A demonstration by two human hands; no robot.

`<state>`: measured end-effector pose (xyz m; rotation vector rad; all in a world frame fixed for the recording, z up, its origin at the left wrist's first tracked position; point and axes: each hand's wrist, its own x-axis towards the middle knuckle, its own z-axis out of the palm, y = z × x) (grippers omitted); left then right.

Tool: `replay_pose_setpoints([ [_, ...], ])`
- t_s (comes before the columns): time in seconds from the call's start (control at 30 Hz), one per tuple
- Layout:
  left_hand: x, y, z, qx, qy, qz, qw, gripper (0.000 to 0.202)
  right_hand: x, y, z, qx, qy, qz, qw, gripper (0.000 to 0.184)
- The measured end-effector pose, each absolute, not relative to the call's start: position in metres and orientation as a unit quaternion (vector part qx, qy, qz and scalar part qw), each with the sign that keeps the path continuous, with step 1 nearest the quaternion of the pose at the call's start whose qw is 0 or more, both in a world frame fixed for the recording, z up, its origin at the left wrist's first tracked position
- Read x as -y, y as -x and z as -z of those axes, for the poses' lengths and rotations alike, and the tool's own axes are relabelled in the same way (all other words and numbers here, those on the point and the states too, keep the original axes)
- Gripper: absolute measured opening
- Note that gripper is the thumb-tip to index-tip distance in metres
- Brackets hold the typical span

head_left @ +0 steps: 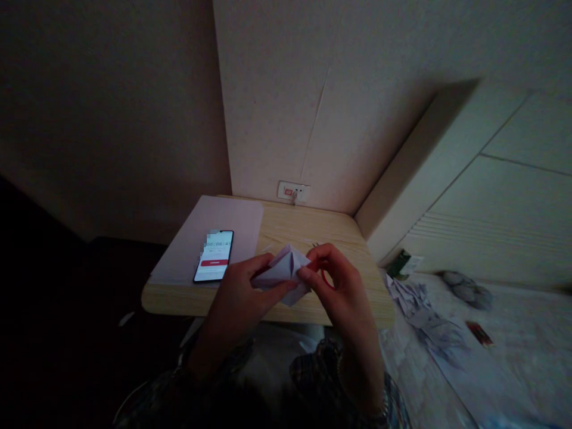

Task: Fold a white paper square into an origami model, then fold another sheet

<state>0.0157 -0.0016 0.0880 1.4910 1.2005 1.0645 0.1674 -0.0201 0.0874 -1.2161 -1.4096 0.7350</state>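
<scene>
Where left hand [241,293] meets right hand [338,281], paper [283,271] sits

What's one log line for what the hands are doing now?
left hand: holds folded paper | right hand: pinches folded paper | phone: lit, on sheet on table | paper pile: on bed, right
</scene>
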Motion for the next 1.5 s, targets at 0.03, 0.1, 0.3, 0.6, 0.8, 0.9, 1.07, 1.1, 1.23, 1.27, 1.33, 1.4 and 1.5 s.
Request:
replay_pose_setpoints([
  [0.03,0.0016,-0.0158,-0.0876,-0.489,-0.609,-0.429,0.453,0.013,0.0204,-0.1673,-0.0876,0.593,0.51,-0.314,0.538,0.013],
  [0.1,0.0021,-0.0162,-0.0869,-0.493,-0.616,-0.422,0.448,0.013,0.021,-0.1674,-0.0884,0.598,0.504,-0.324,0.532,0.015],
  [0.3,0.0038,-0.017,-0.0855,-0.486,-0.626,-0.402,0.458,0.021,0.0209,-0.1677,-0.0886,0.584,0.51,-0.311,0.549,0.016],
  [0.6,0.0016,-0.0155,-0.0855,-0.461,-0.634,-0.401,0.475,0.022,0.0205,-0.1678,-0.0884,0.593,0.493,-0.352,0.53,0.013],
  [0.8,0.0051,-0.0172,-0.0868,-0.449,-0.637,-0.389,0.491,0.02,0.0182,-0.1711,-0.0882,0.56,0.46,-0.415,0.55,0.015],
  [0.9,0.0054,-0.0163,-0.0863,-0.449,-0.64,-0.378,0.495,0.02,0.0175,-0.1717,-0.088,0.541,0.463,-0.426,0.558,0.018],
  [1.07,0.0028,-0.0164,-0.0868,-0.455,-0.635,-0.367,0.505,0.023,0.0186,-0.1699,-0.0867,0.532,0.474,-0.407,0.572,0.02],
  [1.1,0.0024,-0.0168,-0.0866,-0.452,-0.631,-0.37,0.511,0.023,0.0191,-0.169,-0.0863,0.531,0.481,-0.394,0.576,0.021],
  [1.23,0.0029,-0.019,-0.0837,-0.442,-0.611,-0.386,0.53,0.022,0.0213,-0.1644,-0.0854,0.537,0.506,-0.337,0.585,0.027],
  [1.27,0.0035,-0.0195,-0.0827,-0.441,-0.609,-0.389,0.533,0.021,0.0218,-0.1634,-0.0852,0.538,0.509,-0.326,0.587,0.028],
  [1.33,0.0047,-0.02,-0.0809,-0.437,-0.607,-0.396,0.533,0.021,0.0223,-0.1622,-0.0846,0.537,0.512,-0.313,0.593,0.029],
  [1.4,0.0053,-0.0199,-0.0802,-0.435,-0.608,-0.399,0.531,0.02,0.0225,-0.1618,-0.0844,0.533,0.511,-0.315,0.596,0.028],
  [1.5,0.0051,-0.0191,-0.0808,-0.441,-0.61,-0.397,0.525,0.017,0.0226,-0.1629,-0.0852,0.541,0.497,-0.345,0.584,0.024],
])
